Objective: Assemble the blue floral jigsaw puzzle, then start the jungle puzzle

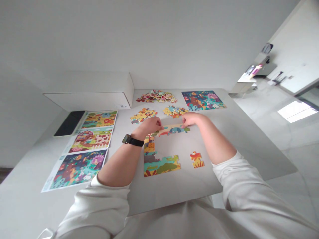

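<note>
A partly joined jigsaw puzzle lies on the table, with a left column [149,147] and a bottom row [163,166] showing a green crocodile. Along its top runs a strip of joined puzzle pieces [171,129] with a blue elephant. My left hand [151,125], a black watch on its wrist, has its fingers closed on the strip's left end, partly covering the corner. With thumb and fingers together, my right hand [189,119] grips the strip's upper right edge. A loose orange puzzle piece [197,160] lies apart at the lower right.
Behind my hands are two small piles of yellow pieces [144,115] [175,111] and a larger heap of pieces [158,96]. A finished dark puzzle [203,100] lies back right. At left are printed pictures [92,139], a black phone [70,123] and a white box [99,100].
</note>
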`<state>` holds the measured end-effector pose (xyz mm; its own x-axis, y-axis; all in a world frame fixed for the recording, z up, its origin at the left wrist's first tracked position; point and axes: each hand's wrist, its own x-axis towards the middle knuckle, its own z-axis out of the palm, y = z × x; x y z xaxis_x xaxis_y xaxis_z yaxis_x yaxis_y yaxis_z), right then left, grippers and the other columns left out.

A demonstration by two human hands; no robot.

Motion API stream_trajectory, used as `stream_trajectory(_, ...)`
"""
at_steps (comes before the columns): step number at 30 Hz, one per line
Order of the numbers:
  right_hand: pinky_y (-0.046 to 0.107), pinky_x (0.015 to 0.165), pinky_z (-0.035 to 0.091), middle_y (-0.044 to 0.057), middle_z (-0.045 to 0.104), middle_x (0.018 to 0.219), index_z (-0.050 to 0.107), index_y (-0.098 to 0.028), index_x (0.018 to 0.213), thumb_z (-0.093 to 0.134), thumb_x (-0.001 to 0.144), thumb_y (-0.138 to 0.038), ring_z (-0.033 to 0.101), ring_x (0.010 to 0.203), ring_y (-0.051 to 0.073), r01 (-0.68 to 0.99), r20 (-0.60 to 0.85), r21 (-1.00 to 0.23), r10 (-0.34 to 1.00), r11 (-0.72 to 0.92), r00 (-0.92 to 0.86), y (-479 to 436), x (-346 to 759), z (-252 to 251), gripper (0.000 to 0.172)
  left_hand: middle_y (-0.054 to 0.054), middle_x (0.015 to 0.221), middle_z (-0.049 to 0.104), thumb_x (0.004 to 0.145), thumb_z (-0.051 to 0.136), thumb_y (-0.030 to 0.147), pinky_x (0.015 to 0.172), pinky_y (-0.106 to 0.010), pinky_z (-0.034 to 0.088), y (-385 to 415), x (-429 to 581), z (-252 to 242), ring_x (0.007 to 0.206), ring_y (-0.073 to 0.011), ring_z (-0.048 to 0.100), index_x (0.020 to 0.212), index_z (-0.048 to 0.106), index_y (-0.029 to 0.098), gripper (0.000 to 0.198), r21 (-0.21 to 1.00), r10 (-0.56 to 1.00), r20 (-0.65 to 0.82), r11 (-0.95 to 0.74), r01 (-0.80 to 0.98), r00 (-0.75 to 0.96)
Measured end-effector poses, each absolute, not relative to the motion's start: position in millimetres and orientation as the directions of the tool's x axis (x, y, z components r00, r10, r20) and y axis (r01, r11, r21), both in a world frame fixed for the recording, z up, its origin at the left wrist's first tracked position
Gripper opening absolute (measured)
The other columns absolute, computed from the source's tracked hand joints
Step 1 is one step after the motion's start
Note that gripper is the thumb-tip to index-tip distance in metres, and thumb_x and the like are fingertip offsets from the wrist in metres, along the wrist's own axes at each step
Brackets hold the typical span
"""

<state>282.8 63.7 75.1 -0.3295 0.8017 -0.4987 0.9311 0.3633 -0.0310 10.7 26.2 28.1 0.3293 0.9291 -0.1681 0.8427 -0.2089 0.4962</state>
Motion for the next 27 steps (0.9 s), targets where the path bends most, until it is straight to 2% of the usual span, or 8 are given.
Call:
stream_trajectory(6,0.031,0.066,0.05,0.007,0.084,0.095,0.085,-0.023,0.093,0.086,0.084,-0.049,0.075,0.084,0.024,0.934,-0.493,-0.004,0.811,0.358,-0.313,62.8,282.0,78.4,0.027,-0.001,0.079,0.077,0.085,0.073,0.039,0.065,-0.028,0.048,25.5,12.5,28.9,0.074,-0.0185,0.07,0.089,0.071,0.024,0.016,0.497,0.942,-0.165,-0.178,0.849,0.294)
stream_trajectory(8,0.031,0.067,0.049,0.007,0.084,0.1,0.085,-0.023,0.096,0.084,0.087,-0.048,0.076,0.087,0.024,0.945,-0.478,-0.031,0.826,0.326,-0.3,64.4,285.0,80.5,0.027,0.001,0.073,0.073,0.089,0.067,0.037,0.063,-0.029,0.048,26.7,10.8,34.2,0.065,-0.0174,0.068,0.092,0.07,0.024,0.014,0.554,0.948,-0.168,-0.135,0.821,0.269)
stream_trajectory(10,0.03,0.07,0.05,0.008,0.085,0.107,0.085,-0.024,0.102,0.081,0.091,-0.049,0.076,0.091,0.025,0.961,-0.414,-0.079,0.869,0.264,-0.272,67.7,291.2,83.2,0.028,0.002,0.066,0.067,0.094,0.061,0.039,0.058,-0.028,0.046,28.7,6.1,43.7,0.055,-0.0156,0.062,0.094,0.067,0.024,0.016,0.665,0.966,-0.133,-0.079,0.743,0.222)
stream_trajectory(14,0.029,0.081,0.053,0.009,0.084,0.119,0.083,-0.023,0.113,0.074,0.098,-0.044,0.077,0.103,0.025,0.965,-0.187,-0.22,0.964,0.145,-0.187,77.1,310.4,87.7,0.027,0.004,0.057,0.051,0.103,0.051,0.056,0.047,-0.025,0.035,30.4,-10.0,73.1,0.045,-0.012,0.046,0.083,0.057,0.024,0.039,0.886,0.999,0.051,-0.046,0.462,0.001)
stream_trajectory(17,0.029,0.087,0.054,0.011,0.083,0.119,0.081,-0.021,0.116,0.069,0.101,-0.035,0.077,0.104,0.023,0.949,-0.069,-0.298,0.989,0.102,-0.128,83.5,322.8,87.2,0.024,0.006,0.052,0.037,0.103,0.054,0.068,0.043,-0.023,0.031,27.7,-22.5,95.7,0.041,-0.01,0.036,0.072,0.045,0.024,0.054,0.973,0.986,0.106,-0.076,0.22,-0.129)
stream_trajectory(22,0.031,0.095,0.055,0.01,0.083,0.117,0.08,-0.021,0.122,0.069,0.099,-0.024,0.077,0.106,0.023,0.938,-0.009,-0.337,0.996,0.076,-0.084,91.5,326.0,74.0,0.025,0.007,0.051,0.034,0.102,0.062,0.064,0.039,-0.021,0.029,19.0,-31.4,123.7,0.039,-0.0088,0.033,0.07,0.043,0.024,0.055,0.988,0.966,0.092,-0.118,-0.097,-0.241)
stream_trajectory(27,0.034,0.101,0.055,0.012,0.08,0.128,0.079,-0.022,0.13,0.08,0.094,-0.032,0.074,0.119,0.027,0.953,0.029,-0.264,0.989,0.146,-0.144,98.5,317.8,46.7,0.038,0.009,0.05,0.031,0.101,0.071,0.051,0.037,-0.02,0.025,11.0,-29.5,143.2,0.036,-0.0069,0.03,0.068,0.045,0.023,0.051,0.898,0.988,0.016,-0.082,-0.432,-0.154)
